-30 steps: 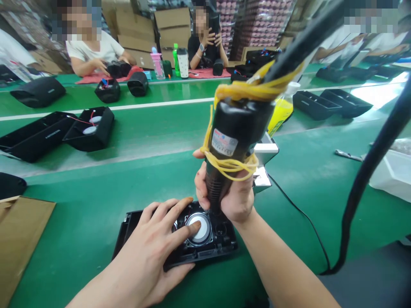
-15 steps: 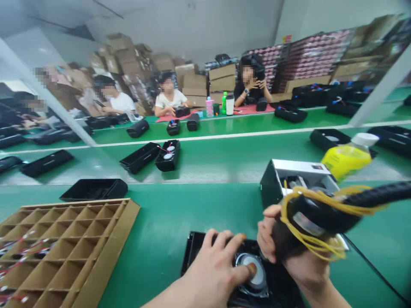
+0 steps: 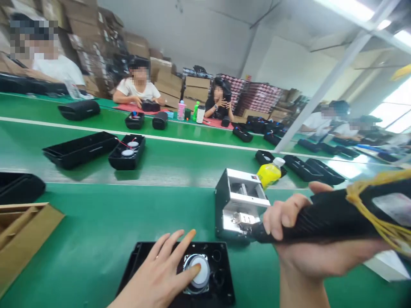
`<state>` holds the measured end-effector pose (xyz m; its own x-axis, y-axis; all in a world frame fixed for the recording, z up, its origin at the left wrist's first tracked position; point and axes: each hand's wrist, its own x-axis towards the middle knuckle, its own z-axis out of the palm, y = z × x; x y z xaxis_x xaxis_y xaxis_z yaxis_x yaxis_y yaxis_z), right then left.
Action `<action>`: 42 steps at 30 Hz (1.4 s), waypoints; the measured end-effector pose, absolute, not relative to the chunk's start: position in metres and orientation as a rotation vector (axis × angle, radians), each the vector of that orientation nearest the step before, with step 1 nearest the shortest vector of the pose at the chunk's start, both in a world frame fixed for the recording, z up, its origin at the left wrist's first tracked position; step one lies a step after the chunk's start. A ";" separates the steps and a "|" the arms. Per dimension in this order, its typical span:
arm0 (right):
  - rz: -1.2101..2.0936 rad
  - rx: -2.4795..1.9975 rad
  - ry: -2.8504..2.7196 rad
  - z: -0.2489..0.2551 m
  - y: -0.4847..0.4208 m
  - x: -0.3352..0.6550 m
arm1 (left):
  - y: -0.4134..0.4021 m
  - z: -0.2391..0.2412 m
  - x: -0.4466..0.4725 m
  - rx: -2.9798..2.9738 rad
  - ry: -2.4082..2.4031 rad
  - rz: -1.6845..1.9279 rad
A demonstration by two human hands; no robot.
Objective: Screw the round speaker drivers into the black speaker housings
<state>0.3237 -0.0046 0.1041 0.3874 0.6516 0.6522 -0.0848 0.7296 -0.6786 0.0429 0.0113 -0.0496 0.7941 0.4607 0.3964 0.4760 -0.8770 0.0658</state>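
My left hand [image 3: 167, 267] lies with fingers spread over a black speaker housing [image 3: 224, 256]. Its thumb rests on the pale cone of a round speaker driver [image 3: 201, 278] seated in the housing. In my right hand [image 3: 314, 261] is a black electric screwdriver [image 3: 327, 218], held sideways, with yellow cord wound round its rear. The screwdriver's front end points left, at the metal outlet of a screw feeder box [image 3: 221, 209]. Whether its bit touches the outlet I cannot tell. The feeder stands just behind the housing, to its right.
A cardboard divider box [image 3: 38, 239] is at the left edge. Behind the feeder stands a yellow bottle [image 3: 269, 173]. Several black housings, among them one with two drivers [image 3: 126, 154], lie on the green bench beyond. Co-workers sit across it; a slanted white post [image 3: 308, 109] rises at right.
My right hand has carried the screwdriver from beside the driver to the feeder's outlet. My left hand stays on the housing, thumb on the driver. The camera view has swung right.
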 end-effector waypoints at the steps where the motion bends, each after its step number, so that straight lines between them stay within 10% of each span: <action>1: 0.448 -0.642 -1.088 0.110 -0.003 0.330 | 0.009 -0.048 0.040 -2.931 -0.796 -0.653; 42: 0.924 -0.596 -1.081 0.076 0.017 0.220 | -0.008 -0.016 0.023 -3.204 -0.952 -0.418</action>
